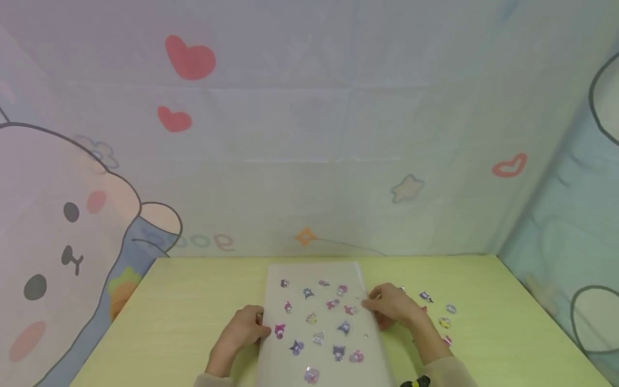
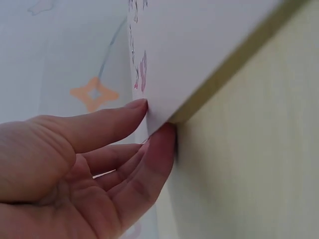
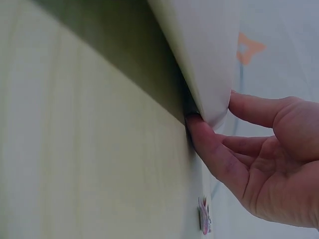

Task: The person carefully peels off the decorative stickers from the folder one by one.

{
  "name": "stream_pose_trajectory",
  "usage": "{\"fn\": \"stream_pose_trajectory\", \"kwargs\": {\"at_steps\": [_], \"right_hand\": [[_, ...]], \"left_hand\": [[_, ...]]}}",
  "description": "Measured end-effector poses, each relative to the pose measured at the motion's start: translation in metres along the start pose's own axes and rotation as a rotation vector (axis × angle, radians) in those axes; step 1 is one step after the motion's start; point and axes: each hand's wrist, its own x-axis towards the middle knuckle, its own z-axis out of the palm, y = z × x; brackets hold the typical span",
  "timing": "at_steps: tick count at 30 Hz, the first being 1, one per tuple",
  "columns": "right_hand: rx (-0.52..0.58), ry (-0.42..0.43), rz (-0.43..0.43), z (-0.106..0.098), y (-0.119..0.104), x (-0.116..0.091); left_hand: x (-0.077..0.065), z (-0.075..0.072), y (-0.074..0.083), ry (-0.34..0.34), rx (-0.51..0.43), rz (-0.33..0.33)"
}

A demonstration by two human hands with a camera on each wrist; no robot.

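Note:
A white sheet, dotted with several small cartoon-character stickers, extends from the front of the view toward the back of the table. My left hand pinches its left edge, thumb on top and fingers underneath. At the opposite edge, my right hand grips in the same way, a little farther back. Both wrist views show the sheet's edge raised off the tabletop, with shadow below it. In the right wrist view, the fingertips reach under a slightly bent, layered edge.
Several loose stickers lie on the pale yellow table to the right, some partly behind my right hand and forearm. A printed cloth backdrop hangs behind the table. Something black and yellow shows at my right wrist.

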Motion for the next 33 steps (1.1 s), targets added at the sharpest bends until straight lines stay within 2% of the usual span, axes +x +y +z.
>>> {"fn": "stream_pose_trajectory", "kwargs": {"at_steps": [3,11,19,22,28,33], "right_hand": [[-0.008,-0.007,0.004,0.000,0.000,0.000],[-0.007,-0.023,0.001,0.000,0.000,-0.001],[0.005,-0.020,0.003,0.002,-0.001,0.001],[0.010,-0.020,0.006,0.003,0.000,0.002],[0.003,-0.017,0.008,0.001,0.001,0.000],[0.013,-0.016,0.010,0.000,0.003,-0.001]], "left_hand": [[-0.001,0.000,0.003,0.017,0.028,0.009],[-0.001,0.002,0.007,0.067,0.081,-0.027],[0.000,0.004,0.009,0.135,0.190,-0.066],[0.004,0.007,0.016,0.138,0.192,-0.038],[0.009,0.015,0.038,0.054,0.191,0.044],[0.012,0.025,0.053,0.034,0.134,0.127]]}}
